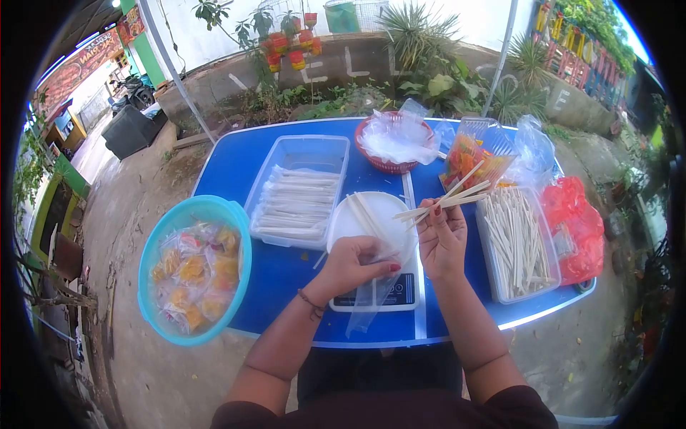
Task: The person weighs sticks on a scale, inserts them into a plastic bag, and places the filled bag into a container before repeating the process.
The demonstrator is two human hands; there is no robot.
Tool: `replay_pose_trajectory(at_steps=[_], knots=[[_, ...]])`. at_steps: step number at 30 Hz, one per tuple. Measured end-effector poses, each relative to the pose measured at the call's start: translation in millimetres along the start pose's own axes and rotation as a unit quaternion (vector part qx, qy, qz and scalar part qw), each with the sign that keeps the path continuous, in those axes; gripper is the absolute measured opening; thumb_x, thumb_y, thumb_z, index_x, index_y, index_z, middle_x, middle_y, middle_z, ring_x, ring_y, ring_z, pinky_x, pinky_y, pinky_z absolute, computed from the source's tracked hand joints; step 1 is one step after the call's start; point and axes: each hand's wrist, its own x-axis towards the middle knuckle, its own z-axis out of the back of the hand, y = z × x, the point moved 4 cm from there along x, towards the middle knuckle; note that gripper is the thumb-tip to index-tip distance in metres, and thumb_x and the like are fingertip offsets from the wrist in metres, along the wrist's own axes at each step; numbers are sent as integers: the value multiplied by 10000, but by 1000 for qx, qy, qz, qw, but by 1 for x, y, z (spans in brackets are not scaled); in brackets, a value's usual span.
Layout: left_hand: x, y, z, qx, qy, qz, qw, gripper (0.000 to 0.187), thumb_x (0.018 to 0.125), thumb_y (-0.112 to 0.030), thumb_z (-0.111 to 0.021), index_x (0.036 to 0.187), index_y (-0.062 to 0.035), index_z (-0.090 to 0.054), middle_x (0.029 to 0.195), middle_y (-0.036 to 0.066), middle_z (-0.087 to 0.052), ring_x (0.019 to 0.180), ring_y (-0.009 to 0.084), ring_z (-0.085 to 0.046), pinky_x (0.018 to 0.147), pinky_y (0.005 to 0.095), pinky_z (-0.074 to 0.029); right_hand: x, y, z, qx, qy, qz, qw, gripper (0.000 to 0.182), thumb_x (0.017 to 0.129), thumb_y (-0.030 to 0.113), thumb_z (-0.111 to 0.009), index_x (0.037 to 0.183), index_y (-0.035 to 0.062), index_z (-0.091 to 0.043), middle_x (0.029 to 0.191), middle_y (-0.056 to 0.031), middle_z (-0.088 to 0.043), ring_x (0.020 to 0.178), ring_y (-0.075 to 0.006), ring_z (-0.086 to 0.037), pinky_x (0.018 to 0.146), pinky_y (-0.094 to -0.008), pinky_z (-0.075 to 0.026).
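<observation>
My left hand point(357, 266) is closed on a clear plastic bag point(373, 304), which hangs down over the front of a white kitchen scale point(341, 299). On the scale's round plate point(343, 227) lie a few pale sticks point(366, 214). To the right of the plate, my right hand point(443, 239) pinches several thin pale sticks point(463, 196) that fan out above its fingertips. Beside that hand stands a clear tub point(554, 268) full of loose sticks point(516, 239). Left of the scale, a clear tray point(341, 146) holds wrapped white bundles point(296, 204).
On the blue table point(275, 293) a turquoise basin point(145, 286) of bagged yellow-orange food is at the left. A red basket point(389, 166) of plastic bags stands at the back. A container of orange packets point(464, 161) and a red plastic bag point(575, 236) are at the right.
</observation>
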Motion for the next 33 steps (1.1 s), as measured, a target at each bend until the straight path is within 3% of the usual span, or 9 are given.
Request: replay_pose_trajectory(at_steps=[11,17,20,26,33], knots=[[0,-3,6,-43,-41,28,998,289,782,-142,-796,966,50,-681,853,79,-706,772,93,-646,698,224,-501,-1,-2,-1,-3,15,-5,1000,157,899,9,-635,1046,1,-579,1009,-126,-664,955,-175,-628,869,-300,-500],[1,1,8,-10,-45,1,999,326,773,-166,-803,981,52,-678,869,92,-709,804,119,-662,731,253,-518,1,1,-2,-23,15,8,1000,142,906,18,-632,1035,1,-576,990,-113,-652,954,-177,-627,881,-299,-493],[1,0,8,7,-40,-21,999,322,811,-183,-774,1004,54,-673,881,104,-709,809,131,-675,717,250,-532,1,2,-2,-65,24,17,997,141,911,30,-630,1038,0,-578,985,-107,-652,935,-168,-628,871,-290,-488],[1,2,6,-65,-44,17,997,328,962,-252,-596,1055,55,-662,905,109,-708,755,142,-690,664,240,-555,0,-1,-3,-213,49,-12,976,164,926,84,-631,1058,-6,-591,928,-93,-675,860,-129,-617,768,-256,-465],[2,7,10,-45,-63,13,997,343,979,-255,-564,1096,54,-656,920,109,-708,775,168,-704,675,250,-563,1,2,-5,-252,55,-24,966,188,922,120,-645,1053,-11,-613,898,-95,-693,811,-110,-607,746,-255,-460]])
